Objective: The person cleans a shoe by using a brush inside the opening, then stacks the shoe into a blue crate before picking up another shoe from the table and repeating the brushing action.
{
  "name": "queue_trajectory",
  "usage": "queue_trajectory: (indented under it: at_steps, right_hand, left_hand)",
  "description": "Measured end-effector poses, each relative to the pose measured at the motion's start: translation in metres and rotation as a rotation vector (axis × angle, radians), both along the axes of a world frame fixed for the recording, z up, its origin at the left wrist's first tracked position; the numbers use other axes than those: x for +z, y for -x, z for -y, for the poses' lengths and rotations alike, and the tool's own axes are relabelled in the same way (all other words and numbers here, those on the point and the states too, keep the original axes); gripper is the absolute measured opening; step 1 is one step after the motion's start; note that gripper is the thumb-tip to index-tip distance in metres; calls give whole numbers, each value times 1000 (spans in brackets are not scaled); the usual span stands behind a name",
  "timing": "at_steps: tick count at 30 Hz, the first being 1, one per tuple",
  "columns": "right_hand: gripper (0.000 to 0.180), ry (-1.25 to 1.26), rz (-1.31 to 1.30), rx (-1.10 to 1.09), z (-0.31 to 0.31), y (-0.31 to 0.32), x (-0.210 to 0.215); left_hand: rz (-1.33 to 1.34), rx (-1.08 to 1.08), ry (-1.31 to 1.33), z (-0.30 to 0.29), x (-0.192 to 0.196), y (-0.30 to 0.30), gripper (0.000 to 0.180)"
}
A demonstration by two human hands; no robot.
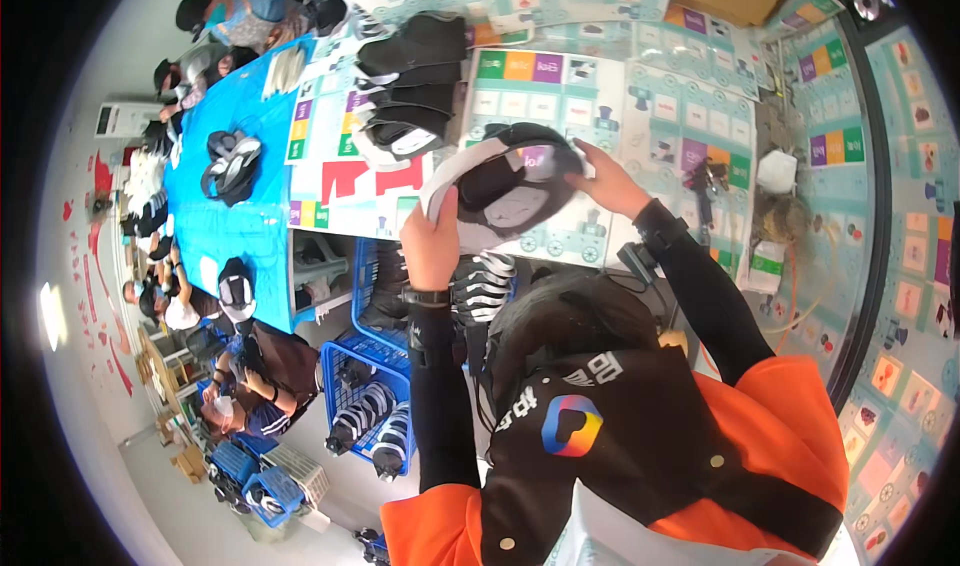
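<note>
Both hands hold up a black and light-grey cap (505,191) over the near edge of the table, its hollow side partly showing. My left hand (432,241) grips the pale rim at the left, thumb pressed on top. At the far right edge, my right hand (610,178) pinches the dark rim between thumb and fingers. Just beyond the cap, a row of black fabric pieces (412,61) with pale edges overlaps on the tabletop. Red cut pieces (345,180) lie left of the cap.
A blue-covered table (190,191) adjoins at left, with black caps (232,166) on it. Blue baskets (340,391) with stacked striped caps stand below, left of my arm. Several people work along the left side. A dark tool (708,174) lies on the table at right.
</note>
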State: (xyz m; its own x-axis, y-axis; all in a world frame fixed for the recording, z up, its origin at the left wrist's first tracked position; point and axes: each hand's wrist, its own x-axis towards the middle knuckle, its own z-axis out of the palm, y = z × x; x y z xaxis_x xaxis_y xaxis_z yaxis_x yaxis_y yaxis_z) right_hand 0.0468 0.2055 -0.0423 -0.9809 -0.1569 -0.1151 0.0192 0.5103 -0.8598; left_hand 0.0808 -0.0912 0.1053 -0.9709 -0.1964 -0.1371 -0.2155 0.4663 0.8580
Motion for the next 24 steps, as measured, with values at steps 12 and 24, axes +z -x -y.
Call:
queue_trajectory:
  at_steps: [12,24]
  right_hand:
    - [72,-927,-329,-249,-314,-95,-257]
    - [52,-828,209,-444,-220,-28,-150]
  left_hand:
    - [-105,-526,561,-118,-153,69,27]
    - [-307,-530,654,-85,-140,73,45]
